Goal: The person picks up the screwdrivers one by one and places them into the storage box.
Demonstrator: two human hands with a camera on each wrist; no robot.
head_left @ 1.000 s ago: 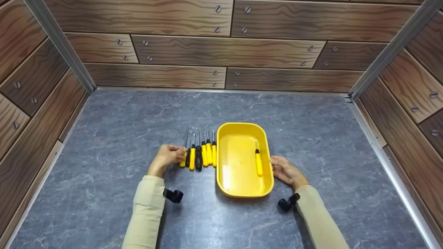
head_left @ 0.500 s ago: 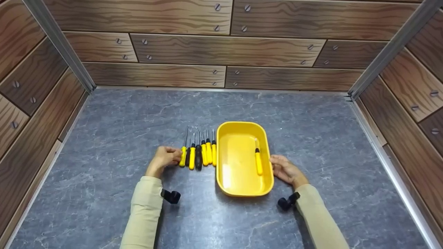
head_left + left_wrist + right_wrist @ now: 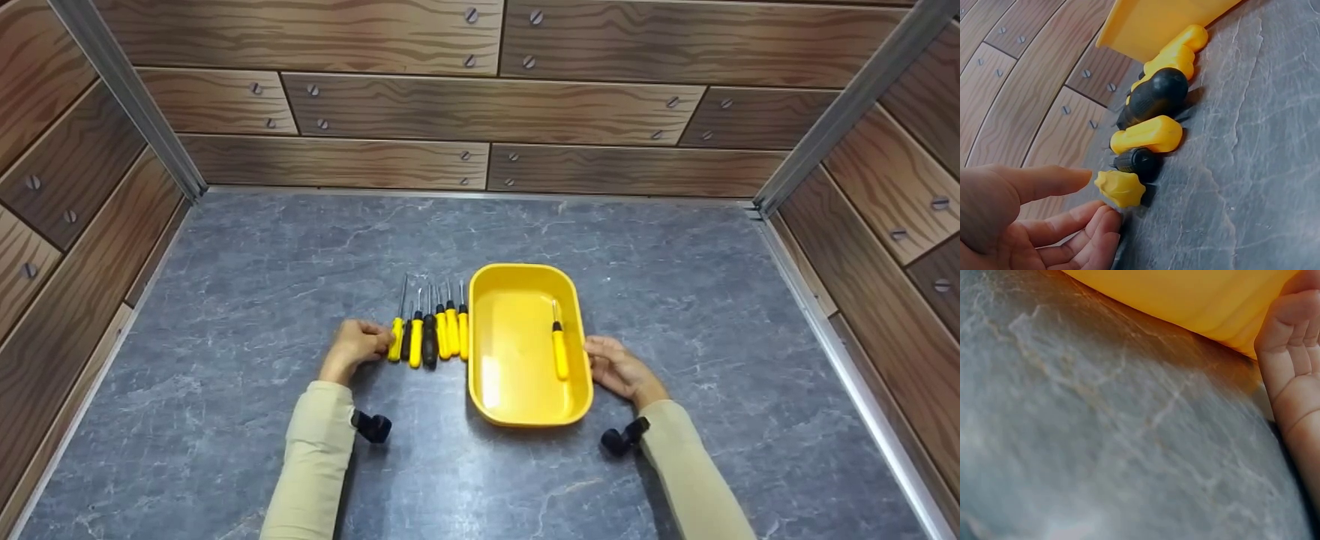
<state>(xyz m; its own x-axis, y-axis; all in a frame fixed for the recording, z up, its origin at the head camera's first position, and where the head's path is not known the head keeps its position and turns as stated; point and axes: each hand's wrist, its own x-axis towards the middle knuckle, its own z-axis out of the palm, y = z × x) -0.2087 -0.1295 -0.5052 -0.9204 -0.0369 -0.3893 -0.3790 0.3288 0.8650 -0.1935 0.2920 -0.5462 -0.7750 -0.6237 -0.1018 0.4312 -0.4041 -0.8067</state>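
Observation:
Several screwdrivers lie side by side in a row, shafts pointing away from me. At the row's left end is a screwdriver with a ribbed yellow handle (image 3: 396,341), seen end-on as a yellow handle (image 3: 1122,189) in the left wrist view. My left hand (image 3: 355,348) is at that handle's left side, thumb and fingers parted around its near side; whether they touch it is unclear. Right of the row stands a yellow bin (image 3: 517,409) with one yellow-and-black screwdriver (image 3: 560,352) inside. My right hand (image 3: 616,367) rests its fingers against the bin's right wall.
A black-handled screwdriver (image 3: 430,341) and others with yellow or black handles fill the row up to the bin's left wall. Grey marbled tabletop (image 3: 675,262) surrounds everything, and wood-patterned walls (image 3: 390,109) enclose the back and sides.
My left fingers have drawn back to the left from over the end screwdriver's handle, leaving more of it visible. The right hand and the bin stay in place.

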